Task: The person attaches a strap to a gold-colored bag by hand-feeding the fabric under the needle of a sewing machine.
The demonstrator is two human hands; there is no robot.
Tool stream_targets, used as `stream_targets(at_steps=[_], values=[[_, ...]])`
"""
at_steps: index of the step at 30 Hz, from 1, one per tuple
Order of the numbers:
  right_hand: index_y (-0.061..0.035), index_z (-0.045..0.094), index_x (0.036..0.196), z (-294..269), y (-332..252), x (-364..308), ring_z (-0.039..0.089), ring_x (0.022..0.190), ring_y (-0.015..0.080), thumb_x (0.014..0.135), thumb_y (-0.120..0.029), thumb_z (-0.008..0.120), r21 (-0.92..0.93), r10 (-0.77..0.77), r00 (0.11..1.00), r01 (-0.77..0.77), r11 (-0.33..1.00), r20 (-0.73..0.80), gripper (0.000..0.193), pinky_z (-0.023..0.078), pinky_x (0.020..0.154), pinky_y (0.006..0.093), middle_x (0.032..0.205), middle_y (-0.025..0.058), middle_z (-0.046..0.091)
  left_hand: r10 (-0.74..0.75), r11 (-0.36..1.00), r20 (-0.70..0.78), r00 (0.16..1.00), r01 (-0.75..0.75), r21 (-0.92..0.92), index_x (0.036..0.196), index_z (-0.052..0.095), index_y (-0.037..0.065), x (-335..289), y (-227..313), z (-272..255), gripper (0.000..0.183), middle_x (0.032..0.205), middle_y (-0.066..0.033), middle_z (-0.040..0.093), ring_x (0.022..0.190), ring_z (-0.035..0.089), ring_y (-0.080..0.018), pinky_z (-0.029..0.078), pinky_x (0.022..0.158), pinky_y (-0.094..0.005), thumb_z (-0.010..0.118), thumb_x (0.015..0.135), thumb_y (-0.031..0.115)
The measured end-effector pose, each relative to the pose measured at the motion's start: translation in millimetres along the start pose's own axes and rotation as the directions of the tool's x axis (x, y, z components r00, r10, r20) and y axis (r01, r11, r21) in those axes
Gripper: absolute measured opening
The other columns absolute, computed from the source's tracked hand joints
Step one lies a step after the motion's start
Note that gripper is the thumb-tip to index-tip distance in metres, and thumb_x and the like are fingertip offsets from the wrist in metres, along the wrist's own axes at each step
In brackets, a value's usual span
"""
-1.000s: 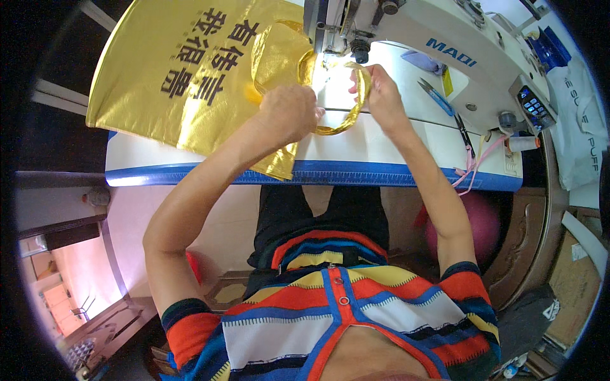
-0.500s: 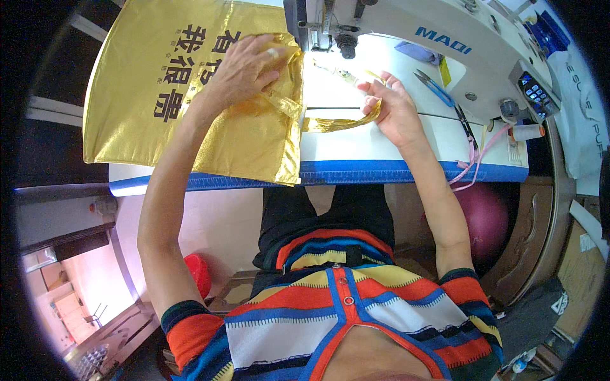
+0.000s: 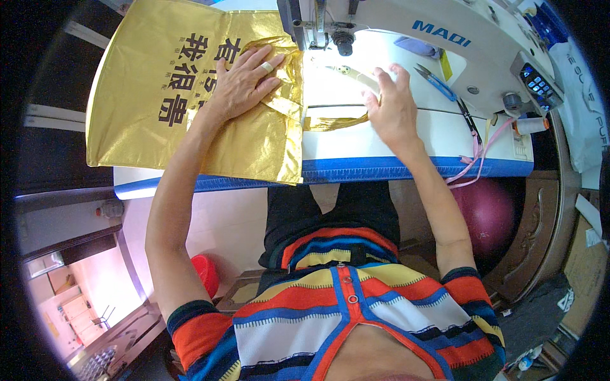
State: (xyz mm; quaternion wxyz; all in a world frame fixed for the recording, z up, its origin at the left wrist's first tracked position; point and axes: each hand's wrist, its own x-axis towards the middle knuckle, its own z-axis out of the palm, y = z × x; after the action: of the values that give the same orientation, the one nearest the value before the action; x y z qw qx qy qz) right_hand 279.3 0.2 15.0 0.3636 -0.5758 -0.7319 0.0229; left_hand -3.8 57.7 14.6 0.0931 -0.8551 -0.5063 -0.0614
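A shiny gold bag point(image 3: 143, 89) with dark printed characters lies flat on the sewing machine's white bed, at the left. My left hand point(image 3: 244, 86), a ring on one finger, rests on it with fingers stretched out, over a crumpled gold fold. From the bag's right edge a gold strap point(image 3: 333, 123) runs right to the edge of my right hand point(image 3: 394, 114). This hand is raised, thumb and fingers apart and slightly blurred. The strap's end is hidden under it, and I cannot tell whether they touch.
The sewing machine point(image 3: 406, 28) arches over the far side, its needle area just beyond the bag. Blue-handled snips point(image 3: 438, 84), dark scissors point(image 3: 469, 119), pink ribbons point(image 3: 480, 152) and a white thread spool point(image 3: 530, 126) lie at the right. A blue measuring strip point(image 3: 356, 170) edges the table.
My right hand has turned so its back shows, and its fingers have spread off the strap they were pinching. My left hand has flattened onto the bag.
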Motion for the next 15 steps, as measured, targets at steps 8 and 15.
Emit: stream_targets(at_steps=[8, 15], values=[[-0.0118, 0.058, 0.111, 19.0, -85.2, -57.3, 0.043, 0.112, 0.0275, 0.070, -0.027, 0.071, 0.401, -0.649, 0.760, 0.581, 0.708, 0.044, 0.046, 0.034, 0.093, 0.0449, 0.116, 0.0116, 0.048, 0.003, 0.998, -0.064, 0.998, -0.007, -0.059, 0.136, 0.040, 0.025, -0.9, -2.8, 9.0, 0.052, 0.143, -0.0019, 0.036, 0.130, 0.033, -0.0205, 0.022, 0.097, -0.0589, 0.039, 0.091, 0.050], [-0.0159, 0.056, 0.114, 47.6, -86.0, -72.2, 0.045, 0.106, 0.0224, 0.066, -0.028, 0.073, 0.239, -0.683, 0.720, 0.647, 0.725, 0.122, 0.052, 0.033, 0.092, 0.0435, 0.113, 0.0052, 0.049, 0.017, 0.997, -0.020, 1.000, -0.019, -0.070, 0.136, 0.042, 0.024, -1.9, -6.7, 1.6, 0.051, 0.143, -0.0022, 0.037, 0.128, 0.036, -0.0200, 0.024, 0.097, -0.0514, 0.041, 0.091, 0.048]])
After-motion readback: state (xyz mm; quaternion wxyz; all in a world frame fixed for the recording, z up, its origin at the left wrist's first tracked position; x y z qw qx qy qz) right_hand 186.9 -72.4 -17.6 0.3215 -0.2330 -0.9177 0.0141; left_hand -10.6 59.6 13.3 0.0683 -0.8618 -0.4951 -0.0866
